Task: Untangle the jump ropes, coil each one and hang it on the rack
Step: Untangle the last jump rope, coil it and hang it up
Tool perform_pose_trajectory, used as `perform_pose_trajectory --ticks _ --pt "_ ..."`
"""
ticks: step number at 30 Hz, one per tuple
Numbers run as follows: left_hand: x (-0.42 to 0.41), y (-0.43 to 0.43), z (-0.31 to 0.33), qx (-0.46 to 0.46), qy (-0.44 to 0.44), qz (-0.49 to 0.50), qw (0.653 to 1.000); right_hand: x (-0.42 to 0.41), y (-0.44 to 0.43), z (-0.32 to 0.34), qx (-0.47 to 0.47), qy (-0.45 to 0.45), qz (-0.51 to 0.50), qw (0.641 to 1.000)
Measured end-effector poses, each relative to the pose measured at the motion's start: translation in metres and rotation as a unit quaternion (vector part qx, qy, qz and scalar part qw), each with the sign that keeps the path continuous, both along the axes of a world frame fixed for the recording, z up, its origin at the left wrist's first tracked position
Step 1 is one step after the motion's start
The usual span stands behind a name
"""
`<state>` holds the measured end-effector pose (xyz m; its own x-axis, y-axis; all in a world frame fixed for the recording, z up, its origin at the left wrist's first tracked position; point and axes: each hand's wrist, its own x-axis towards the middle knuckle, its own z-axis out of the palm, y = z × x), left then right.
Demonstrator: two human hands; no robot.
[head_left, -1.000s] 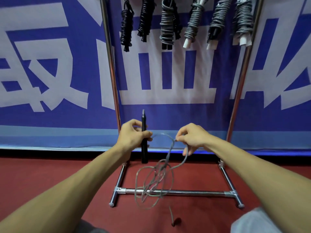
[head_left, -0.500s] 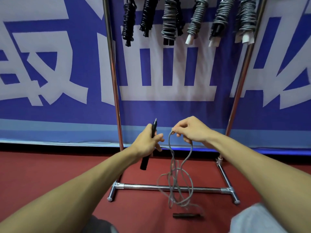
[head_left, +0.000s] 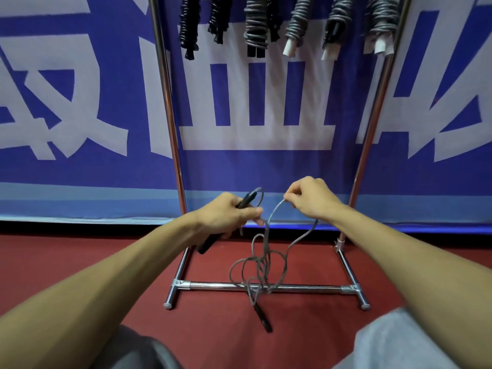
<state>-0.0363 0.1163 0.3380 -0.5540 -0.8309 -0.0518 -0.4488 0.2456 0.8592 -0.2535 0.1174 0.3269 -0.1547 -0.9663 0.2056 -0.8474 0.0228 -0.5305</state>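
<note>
Jump rope (head_left: 267, 258): thin grey cord in tangled loops, with black handles. Left hand (head_left: 229, 217) grips one handle (head_left: 247, 201); right hand (head_left: 311, 198) pinches the cord. Loops hang centre, over the rack (head_left: 292, 287) base bar; other handle (head_left: 262, 319) lowest, nearer.

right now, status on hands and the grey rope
Left hand grips black handle; right hand pinches grey rope. Rope tangled, loops hanging in front of rack base bar.

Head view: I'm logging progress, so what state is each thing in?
Left hand: grips one black handle.
Right hand: pinches the grey rope.
Grey rope: tangled, loops hanging below the hands.
Other handle: down at the floor, unheld.
Coiled ropes: six, hung on the rack.
</note>
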Motion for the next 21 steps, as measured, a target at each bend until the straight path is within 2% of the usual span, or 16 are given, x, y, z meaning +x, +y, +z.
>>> perform_pose_trajectory --ticks 2,5,9,13,17,19,21 --pt "-0.001 0.003 0.010 0.044 0.123 0.014 0.991 -0.004 -0.004 -0.010 0.039 0.058 0.010 0.998" --pt "0.002 0.002 0.026 0.083 0.284 0.048 0.954 -0.003 -0.005 -0.020 0.119 0.146 0.048 0.981" --pt "0.012 -0.002 0.037 0.096 0.400 0.073 0.909 0.005 0.003 -0.017 0.194 0.190 0.145 0.951" --pt "0.010 -0.001 0.040 0.115 0.459 0.089 0.877 0.032 0.012 0.005 0.163 0.087 0.260 0.948" --pt "0.013 -0.005 0.046 0.147 0.521 0.109 0.834 0.065 0.023 0.015 0.191 -0.004 0.362 0.913" --pt "0.017 -0.007 0.049 0.155 0.548 0.118 0.813 0.075 0.026 0.012 0.201 -0.040 0.388 0.898" --pt "0.023 -0.010 0.054 0.167 0.591 0.117 0.780 0.078 0.022 0.008 0.179 -0.069 0.375 0.907"
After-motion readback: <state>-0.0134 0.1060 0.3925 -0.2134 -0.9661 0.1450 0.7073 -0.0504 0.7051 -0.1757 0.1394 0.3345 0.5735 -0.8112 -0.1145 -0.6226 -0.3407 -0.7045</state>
